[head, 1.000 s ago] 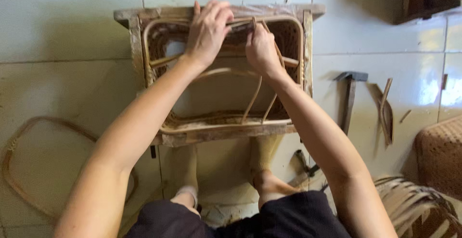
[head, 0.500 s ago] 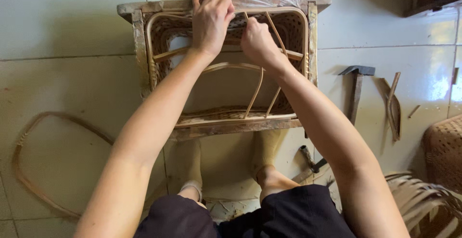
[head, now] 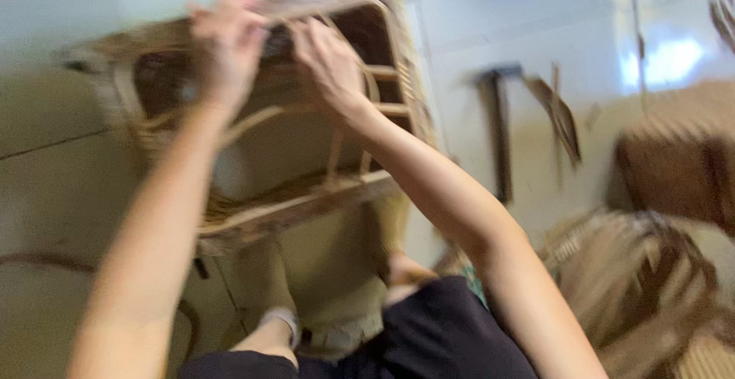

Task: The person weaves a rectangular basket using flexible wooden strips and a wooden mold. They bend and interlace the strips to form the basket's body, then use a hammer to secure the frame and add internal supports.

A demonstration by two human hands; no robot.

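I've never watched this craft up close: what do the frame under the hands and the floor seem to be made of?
The frame looks like rough, unvarnished wood wrapped and woven with tan cane or rattan strips: the colour is dull and bent strands cross its opening, though blur hides detail. The floor appears to be glazed pale tile, judging by its grout lines and bright glare.

**Floor and items resting on it**

Pale tiled floor (head: 69, 164), picture blurred. A wooden frame with partly woven cane sides (head: 306, 195) stands on it at centre. A hammer (head: 498, 130) lies to the frame's right, with loose cane strips (head: 563, 119) just beside it. A woven basket (head: 677, 153) sits at the right edge. A cane loop (head: 31, 260) lies at left.
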